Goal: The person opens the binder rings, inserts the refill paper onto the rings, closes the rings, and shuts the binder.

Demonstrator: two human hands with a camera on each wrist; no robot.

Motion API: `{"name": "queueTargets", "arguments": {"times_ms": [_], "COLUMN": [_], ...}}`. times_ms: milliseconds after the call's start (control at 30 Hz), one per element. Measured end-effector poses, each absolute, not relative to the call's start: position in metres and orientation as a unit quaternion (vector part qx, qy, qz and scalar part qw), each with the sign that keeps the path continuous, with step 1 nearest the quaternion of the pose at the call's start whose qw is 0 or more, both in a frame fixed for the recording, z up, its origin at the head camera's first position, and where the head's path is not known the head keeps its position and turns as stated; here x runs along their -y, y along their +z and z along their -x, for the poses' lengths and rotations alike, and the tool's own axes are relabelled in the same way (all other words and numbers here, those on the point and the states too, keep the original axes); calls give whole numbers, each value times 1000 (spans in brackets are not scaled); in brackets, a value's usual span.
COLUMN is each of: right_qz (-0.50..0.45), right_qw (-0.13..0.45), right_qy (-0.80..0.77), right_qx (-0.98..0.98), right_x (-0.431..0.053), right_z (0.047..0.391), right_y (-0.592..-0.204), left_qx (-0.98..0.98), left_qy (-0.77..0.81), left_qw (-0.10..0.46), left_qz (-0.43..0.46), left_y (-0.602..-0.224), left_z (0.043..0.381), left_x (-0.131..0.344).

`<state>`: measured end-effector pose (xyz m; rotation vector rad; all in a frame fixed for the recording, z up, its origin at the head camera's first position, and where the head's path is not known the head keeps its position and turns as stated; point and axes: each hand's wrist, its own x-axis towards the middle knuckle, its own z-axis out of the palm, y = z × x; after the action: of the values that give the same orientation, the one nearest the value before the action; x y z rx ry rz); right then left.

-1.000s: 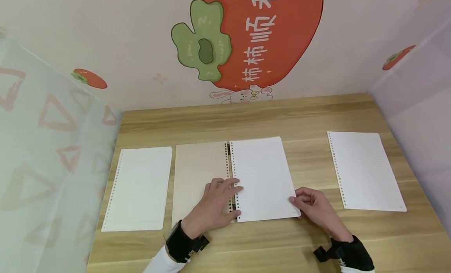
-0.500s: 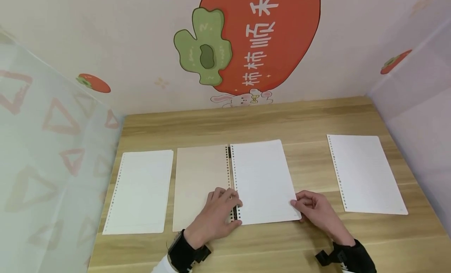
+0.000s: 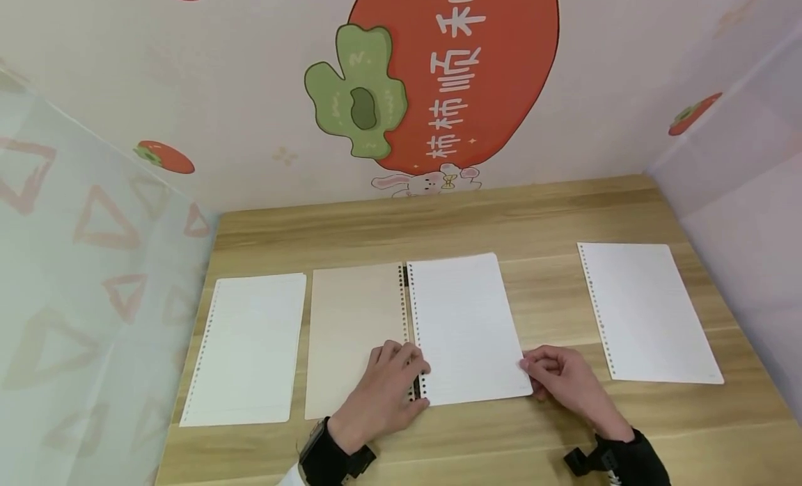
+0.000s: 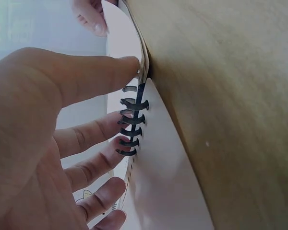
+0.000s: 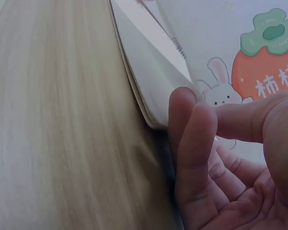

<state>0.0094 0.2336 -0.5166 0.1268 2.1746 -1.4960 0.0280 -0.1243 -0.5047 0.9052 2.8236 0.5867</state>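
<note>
A loose-leaf ring notebook (image 3: 464,326) lies spread on the table, lined white pages on the right and a beige sheet (image 3: 354,315) on the left. My left hand (image 3: 382,395) rests over the lower part of its spine. In the left wrist view, its thumb touches the page edge and its spread fingers reach to the black binder rings (image 4: 130,129), several of which show standing up. At the lower right corner of the white pages, my right hand (image 3: 564,381) pinches the page edge (image 5: 165,98) between thumb and forefinger; the corner is lifted slightly in the right wrist view.
Loose punched sheets (image 3: 247,350) lie left of the notebook, their holes along the left side. Another punched white sheet (image 3: 648,312) lies at the right. The wooden table (image 3: 501,214) meets a printed wall (image 3: 250,75) at the back, with side panels left and right.
My left hand has slid down the spine toward the notebook's lower edge, its fingers drawing in from the page. My right hand stays at the page corner. The head view has tilted slightly up.
</note>
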Motion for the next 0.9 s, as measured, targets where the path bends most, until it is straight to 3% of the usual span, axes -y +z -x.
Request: {"name": "queueTargets", "arguments": {"times_ms": [367, 900], "right_qz": [-60, -41], "right_qw": [223, 61], "right_qy": [-547, -477], "right_qx": [-805, -876], "right_x": [-254, -325], "right_z": [-7, 13], "right_y": [-507, -506], "left_qx": [-930, -920], "left_qy": [209, 174], "left_qw": [65, 58], "left_qz": [-295, -347], "left_y": [-499, -486], "left_z": [-20, 38], "left_x": [121, 76]}}
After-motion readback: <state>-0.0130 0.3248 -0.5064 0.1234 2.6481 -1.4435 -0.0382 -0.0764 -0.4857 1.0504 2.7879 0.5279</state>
